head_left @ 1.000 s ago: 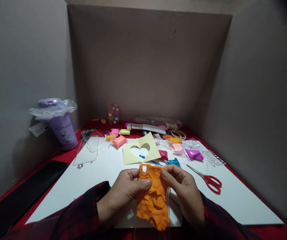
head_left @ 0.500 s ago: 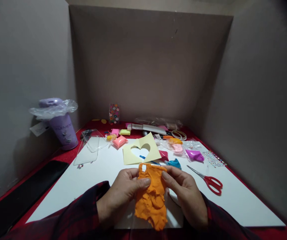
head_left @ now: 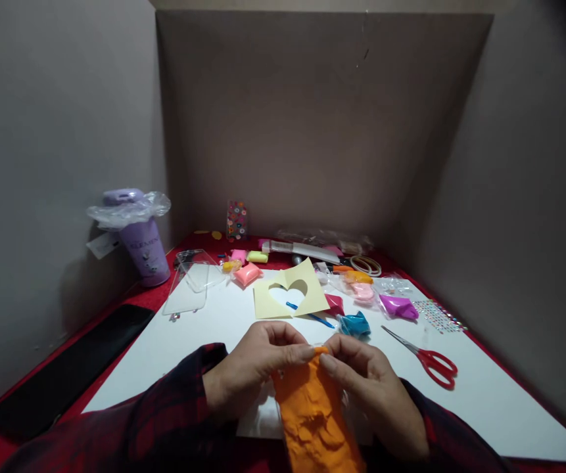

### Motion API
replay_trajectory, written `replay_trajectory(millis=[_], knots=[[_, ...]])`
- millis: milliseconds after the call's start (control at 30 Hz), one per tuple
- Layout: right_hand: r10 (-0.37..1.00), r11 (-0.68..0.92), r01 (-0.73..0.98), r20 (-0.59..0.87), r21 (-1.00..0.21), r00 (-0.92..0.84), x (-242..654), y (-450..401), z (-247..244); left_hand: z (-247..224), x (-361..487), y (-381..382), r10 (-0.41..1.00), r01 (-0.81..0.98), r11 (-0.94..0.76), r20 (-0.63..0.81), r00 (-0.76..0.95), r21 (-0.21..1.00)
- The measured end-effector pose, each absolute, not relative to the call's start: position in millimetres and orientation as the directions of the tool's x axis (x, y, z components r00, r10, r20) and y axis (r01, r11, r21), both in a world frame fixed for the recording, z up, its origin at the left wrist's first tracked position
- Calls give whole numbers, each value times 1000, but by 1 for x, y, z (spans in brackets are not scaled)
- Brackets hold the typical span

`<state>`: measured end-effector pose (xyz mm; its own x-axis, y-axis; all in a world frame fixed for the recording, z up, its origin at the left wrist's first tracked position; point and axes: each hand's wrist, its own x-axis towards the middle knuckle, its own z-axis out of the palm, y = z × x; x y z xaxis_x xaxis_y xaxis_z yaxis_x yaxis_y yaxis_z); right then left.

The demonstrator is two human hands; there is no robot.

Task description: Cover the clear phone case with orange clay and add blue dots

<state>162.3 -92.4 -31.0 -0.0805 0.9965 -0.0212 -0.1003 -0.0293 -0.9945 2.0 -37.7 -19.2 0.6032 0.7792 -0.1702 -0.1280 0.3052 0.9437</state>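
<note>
Orange modelling clay (head_left: pixel 312 401) coats the back of a phone case, uneven and lumpy lower down, its bottom end running out of view. My left hand (head_left: pixel 258 364) pinches the top edge near the middle, thumb on the clay and fingers behind. Right beside it, my right hand (head_left: pixel 374 387) grips the same edge toward the top right corner, thumb on the front. Both thumbs nearly meet there, and my left fingers partly hide the camera cutout. Just beyond lies a cream paper (head_left: pixel 267 305) with a heart cut out of it.
Red-handled scissors (head_left: pixel 433 364) lie at right on the white board (head_left: pixel 499 407). Packets of clay (head_left: pixel 354 324), a gem sticker sheet (head_left: pixel 440 316) and clear phone cases (head_left: pixel 188 289) lie further back. A purple cup (head_left: pixel 147 253) and a black phone-like slab (head_left: pixel 70 371) stand and lie at left.
My hands have drawn together at the case's top edge, the left sliding right over the cutout. The case has dropped lower in view and tilts. The whole scene has shifted rightward.
</note>
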Motion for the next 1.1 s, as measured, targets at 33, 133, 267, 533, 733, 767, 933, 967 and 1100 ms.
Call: replay_trajectory(millis=[33,133,267,533,733,767,933,967,1100], knots=[[996,-37,-94,-29,-995,-87,162,-92,-32,-19,2,-38,773,-106,301,-177,609,948],[996,-39,-94,-31,-995,-86,160,-91,-36,-21,2,-38,760,-83,299,-185,623,951],[995,-73,-118,-64,-990,-80,159,-87,-41,-24,4,-39,766,-89,336,-218,605,938],[996,-30,-61,-24,-998,-87,166,-88,-34,-24,3,-38,757,-106,354,-219,616,929],[998,-39,-111,-33,-993,-60,162,-87,-36,-28,4,-39,748,-117,373,-223,625,921],[997,-47,-134,-38,-990,-66,161,-87,-36,-29,5,-39,747,-124,381,-226,626,916],[995,-66,-160,-53,-985,-83,160,-89,-34,-32,5,-39,735,-164,436,-245,632,885],[995,-63,-149,-51,-987,-82,160,-89,-34,-32,5,-39,733,-169,442,-246,634,881],[993,-66,-154,-49,-986,-109,165,-87,-37,-31,5,-39,729,-172,447,-245,639,878]])
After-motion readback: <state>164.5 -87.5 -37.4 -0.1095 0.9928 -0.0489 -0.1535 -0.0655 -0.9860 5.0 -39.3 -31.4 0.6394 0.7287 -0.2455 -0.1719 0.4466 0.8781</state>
